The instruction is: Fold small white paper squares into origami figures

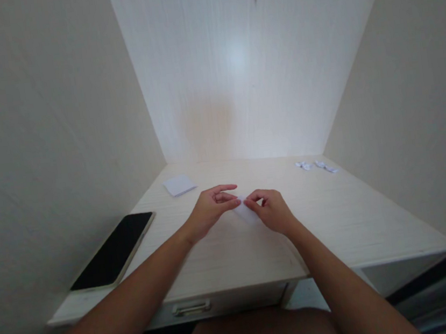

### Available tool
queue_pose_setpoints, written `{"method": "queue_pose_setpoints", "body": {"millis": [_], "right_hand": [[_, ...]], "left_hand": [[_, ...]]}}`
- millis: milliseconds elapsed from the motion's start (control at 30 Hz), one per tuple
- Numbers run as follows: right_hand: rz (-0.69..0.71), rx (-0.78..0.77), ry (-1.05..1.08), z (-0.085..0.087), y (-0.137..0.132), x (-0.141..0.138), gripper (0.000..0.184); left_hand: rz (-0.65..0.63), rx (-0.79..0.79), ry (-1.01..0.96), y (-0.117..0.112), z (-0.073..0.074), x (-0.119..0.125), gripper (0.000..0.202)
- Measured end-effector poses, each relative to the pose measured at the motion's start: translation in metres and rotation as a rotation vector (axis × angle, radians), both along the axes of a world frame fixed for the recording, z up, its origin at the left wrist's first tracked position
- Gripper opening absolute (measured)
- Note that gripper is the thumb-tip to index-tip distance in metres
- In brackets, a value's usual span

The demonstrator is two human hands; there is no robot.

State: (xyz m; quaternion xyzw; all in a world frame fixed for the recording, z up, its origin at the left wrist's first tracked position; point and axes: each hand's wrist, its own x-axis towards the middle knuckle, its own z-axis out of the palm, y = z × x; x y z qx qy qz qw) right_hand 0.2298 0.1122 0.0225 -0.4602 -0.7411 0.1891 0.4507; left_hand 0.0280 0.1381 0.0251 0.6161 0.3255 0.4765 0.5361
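Hazy glare is cast on the back panel above the right hand; fine detail is blurred, side walls dimmed.

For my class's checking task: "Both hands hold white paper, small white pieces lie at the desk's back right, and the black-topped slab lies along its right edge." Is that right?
Not quite: the head view shows the black-topped slab along the desk's left edge. The left hand and right hand hold white paper; small white pieces lie back right.
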Motion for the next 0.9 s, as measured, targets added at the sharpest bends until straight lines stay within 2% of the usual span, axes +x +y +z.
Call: {"method": "queue_pose_setpoints", "body": {"millis": [200, 400, 600, 767, 900], "right_hand": [[-0.012, -0.032, 0.099, -0.007, 0.001, 0.003, 0.02], [0.014, -0.066, 0.152, -0.001, -0.005, -0.004, 0.02], [-0.017, -0.047, 0.188, 0.0, -0.006, -0.006, 0.019], [-0.025, 0.008, 0.213, 0.001, -0.008, -0.005, 0.017], [-0.026, 0.1, 0.202, 0.009, -0.019, -0.006, 0.009]], "left_hand": [[0.012, -0.012, -0.02, 0.0, -0.004, 0.001, 0.042], [0.002, 0.007, 0.01, -0.003, -0.001, 0.001, 0.047], [0.049, 0.05, 0.047, -0.003, -0.002, 0.002, 0.045], [0.112, 0.158, 0.087, -0.005, 0.001, 0.002, 0.042], [0.212, 0.335, 0.133, -0.017, 0.01, -0.001, 0.034]]}}
